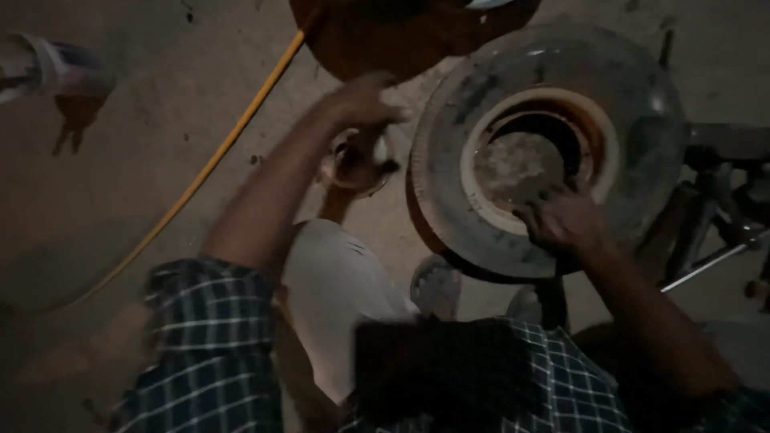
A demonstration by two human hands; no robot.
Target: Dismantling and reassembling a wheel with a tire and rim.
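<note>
Head view, right hand [564, 220] fingers on tyre [449, 184]

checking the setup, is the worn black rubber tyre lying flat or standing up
Lying flat: the worn black rubber tyre shows its whole round rim opening face-up, right hand on its inner edge.

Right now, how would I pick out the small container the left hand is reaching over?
Start at the big tyre lying on the concrete floor. Just beside its left edge, under the left hand, sits a small round container. It is pale-rimmed and far smaller than the tyre, unlike the long yellow hose nearby.
</note>
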